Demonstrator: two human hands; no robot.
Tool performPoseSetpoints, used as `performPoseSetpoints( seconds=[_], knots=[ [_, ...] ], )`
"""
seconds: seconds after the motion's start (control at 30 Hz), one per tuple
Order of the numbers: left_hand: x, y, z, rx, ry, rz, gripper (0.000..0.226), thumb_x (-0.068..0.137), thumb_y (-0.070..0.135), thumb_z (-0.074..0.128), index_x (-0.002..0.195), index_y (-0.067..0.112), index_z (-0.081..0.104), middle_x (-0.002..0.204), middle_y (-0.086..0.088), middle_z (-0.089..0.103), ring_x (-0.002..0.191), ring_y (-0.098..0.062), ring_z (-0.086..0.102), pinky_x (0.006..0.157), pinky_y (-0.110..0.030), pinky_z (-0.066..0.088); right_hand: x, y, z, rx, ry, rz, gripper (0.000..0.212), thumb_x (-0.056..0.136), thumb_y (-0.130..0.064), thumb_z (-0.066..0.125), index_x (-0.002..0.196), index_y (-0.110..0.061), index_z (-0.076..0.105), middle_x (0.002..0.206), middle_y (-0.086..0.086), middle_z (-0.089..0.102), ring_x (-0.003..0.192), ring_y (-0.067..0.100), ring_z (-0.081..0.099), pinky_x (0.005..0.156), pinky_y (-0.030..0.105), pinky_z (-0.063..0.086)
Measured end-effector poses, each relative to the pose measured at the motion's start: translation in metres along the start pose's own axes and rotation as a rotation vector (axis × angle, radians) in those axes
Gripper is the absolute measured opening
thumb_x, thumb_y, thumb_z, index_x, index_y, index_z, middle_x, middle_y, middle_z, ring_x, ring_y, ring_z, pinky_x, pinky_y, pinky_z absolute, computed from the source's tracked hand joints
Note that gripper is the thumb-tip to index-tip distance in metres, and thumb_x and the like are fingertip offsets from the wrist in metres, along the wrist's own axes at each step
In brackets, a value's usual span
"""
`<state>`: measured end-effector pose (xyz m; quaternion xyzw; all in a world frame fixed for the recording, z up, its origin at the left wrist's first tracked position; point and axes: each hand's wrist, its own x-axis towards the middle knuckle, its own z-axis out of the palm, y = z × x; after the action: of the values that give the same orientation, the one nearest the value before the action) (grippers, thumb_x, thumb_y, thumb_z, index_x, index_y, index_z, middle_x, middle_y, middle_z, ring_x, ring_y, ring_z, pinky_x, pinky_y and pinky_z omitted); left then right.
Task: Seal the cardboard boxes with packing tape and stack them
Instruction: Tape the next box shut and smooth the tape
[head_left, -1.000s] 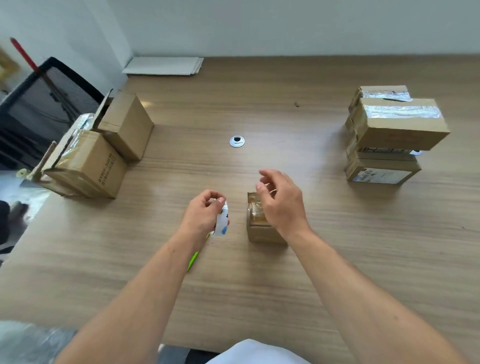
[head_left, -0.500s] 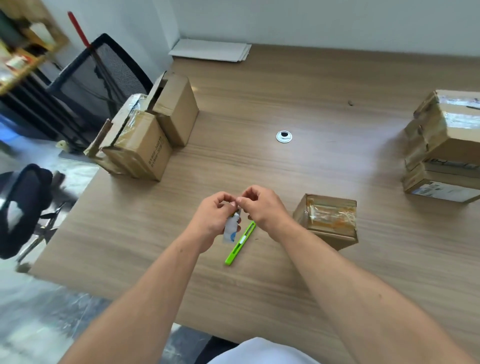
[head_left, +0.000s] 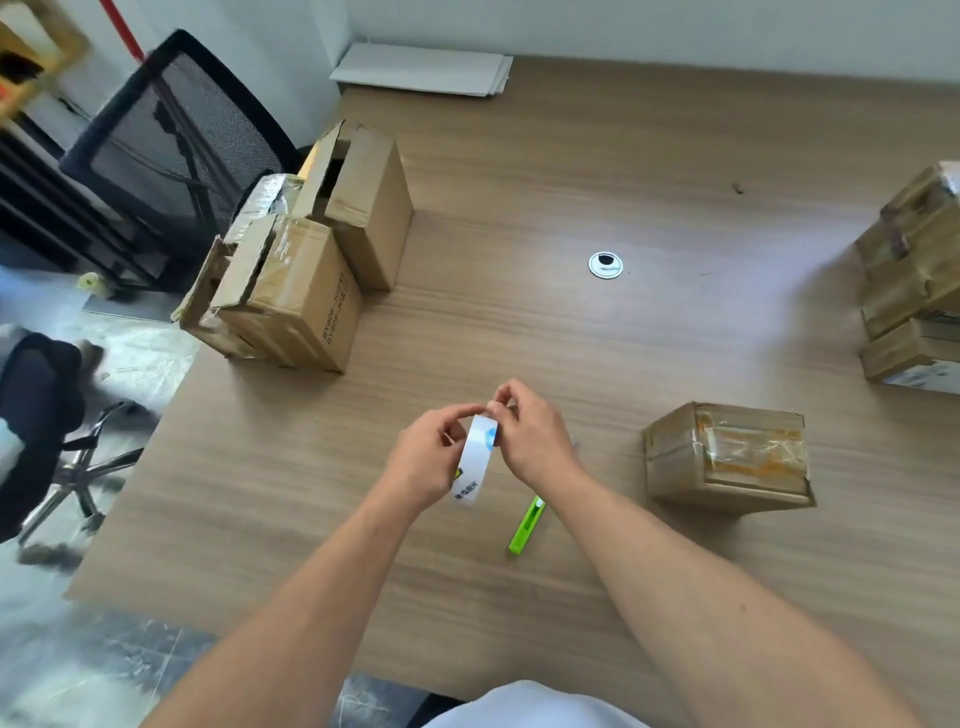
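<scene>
My left hand (head_left: 426, 457) grips a white roll of packing tape (head_left: 474, 462) above the middle of the wooden table (head_left: 519, 182). My right hand (head_left: 535, 441) pinches at the top edge of the roll. A small taped cardboard box (head_left: 727, 457) sits to the right of my hands. At the left edge of the table two bigger boxes stand with loose flaps, the nearer unsealed box (head_left: 291, 301) in front of the farther unsealed box (head_left: 363, 202). A stack of sealed boxes (head_left: 919, 280) rises at the right edge.
A green utility knife (head_left: 527, 525) lies on the table just below my right wrist. A round cable grommet (head_left: 605, 265) sits mid-table. Flat white sheets (head_left: 421, 70) lie at the back. A black mesh chair (head_left: 171, 140) stands beyond the table's left edge.
My right hand left the small box and joined the left hand at the tape roll. My view swung left, so the small box and the stack shifted right.
</scene>
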<state>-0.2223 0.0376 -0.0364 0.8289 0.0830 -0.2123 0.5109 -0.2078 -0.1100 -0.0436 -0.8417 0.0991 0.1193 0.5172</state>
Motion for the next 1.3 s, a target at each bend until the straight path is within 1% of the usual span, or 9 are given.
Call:
performPoseSetpoints(
  seconds=[0.07,0.17,0.27,0.4,0.6,0.7,0.8,0.87,1.3],
  knots=[
    [0.007,-0.006,-0.004,-0.013,0.015,-0.045,0.047,0.076,0.032,0.063,0.122,0.03,0.069,0.093,-0.006,0.068,0.073,-0.017,0.059,0.069,-0.038,0.051,0.006,-0.001,0.008,0.041,0.006,0.023,0.014,0.1,-0.019,0.057,0.086,-0.019,0.054,0.074,0.0,0.061,0.064,0.016,0.049,0.059,0.027,0.036],
    [0.015,-0.02,-0.012,0.002,0.027,-0.078,0.024,0.083,0.037,0.066,0.099,0.02,0.071,0.086,0.002,0.072,0.071,-0.016,0.061,0.074,-0.045,0.055,0.016,-0.001,0.02,0.086,-0.028,0.056,0.015,0.097,-0.021,0.061,0.084,-0.02,0.056,0.077,0.002,0.069,0.065,0.016,0.055,0.065,0.031,0.046],
    [0.022,-0.041,-0.019,-0.009,0.007,-0.107,0.046,0.068,0.057,0.06,0.086,0.016,0.069,0.076,-0.003,0.07,0.066,-0.017,0.056,0.073,-0.051,0.054,0.03,0.002,0.031,0.049,-0.058,0.082,0.012,0.093,-0.019,0.067,0.083,-0.016,0.062,0.079,0.003,0.07,0.073,0.023,0.061,0.074,0.038,0.051],
    [0.029,-0.05,-0.026,-0.015,-0.032,-0.178,0.035,0.08,0.045,0.064,0.092,0.014,0.073,0.082,-0.006,0.074,0.069,-0.016,0.059,0.071,-0.047,0.053,0.05,0.002,0.043,-0.016,-0.057,0.107,0.011,0.093,-0.019,0.068,0.083,-0.016,0.064,0.081,0.0,0.068,0.078,0.021,0.059,0.078,0.037,0.048],
    [0.037,-0.069,-0.036,0.013,-0.082,-0.324,0.033,0.075,0.045,0.058,0.084,0.017,0.072,0.067,0.004,0.064,0.061,-0.015,0.049,0.062,-0.029,0.038,0.085,-0.004,0.059,-0.126,-0.039,0.168,0.013,0.094,-0.026,0.067,0.083,-0.021,0.062,0.07,-0.008,0.057,0.075,0.018,0.051,0.067,0.03,0.036],
    [0.039,-0.079,-0.041,0.098,-0.115,-0.33,0.012,0.085,0.029,0.066,0.088,0.018,0.07,0.074,0.004,0.069,0.062,-0.014,0.056,0.061,-0.029,0.046,0.092,0.007,0.076,-0.271,-0.052,0.156,0.012,0.093,-0.03,0.067,0.083,-0.024,0.064,0.087,0.002,0.067,0.09,0.027,0.058,0.077,0.034,0.041],
    [0.041,-0.084,-0.044,0.126,-0.098,-0.317,0.029,0.066,0.034,0.067,0.09,0.02,0.058,0.087,0.0,0.072,0.082,-0.026,0.069,0.075,-0.045,0.058,0.089,0.015,0.091,-0.409,-0.006,0.126,0.011,0.093,-0.035,0.067,0.092,-0.024,0.067,0.108,0.003,0.065,0.11,0.032,0.051,0.093,0.038,0.039],
    [0.044,-0.088,-0.044,0.149,-0.094,-0.319,0.03,0.063,0.037,0.065,0.084,0.02,0.053,0.083,-0.004,0.072,0.082,-0.03,0.07,0.075,-0.05,0.058,0.087,0.018,0.092,-0.456,-0.004,0.126,0.018,0.091,-0.041,0.069,0.098,-0.025,0.069,0.114,0.001,0.061,0.115,0.029,0.044,0.098,0.037,0.035],
    [0.059,-0.096,-0.046,0.387,-0.184,-0.282,0.025,0.08,0.015,0.072,0.102,0.015,0.061,0.091,-0.002,0.073,0.079,-0.022,0.071,0.056,-0.026,0.053,0.087,0.027,0.094,-0.512,0.074,0.048,0.039,0.086,-0.041,0.075,0.113,-0.019,0.059,0.116,0.005,0.054,0.11,0.031,0.043,0.098,0.04,0.039]
  ],
)
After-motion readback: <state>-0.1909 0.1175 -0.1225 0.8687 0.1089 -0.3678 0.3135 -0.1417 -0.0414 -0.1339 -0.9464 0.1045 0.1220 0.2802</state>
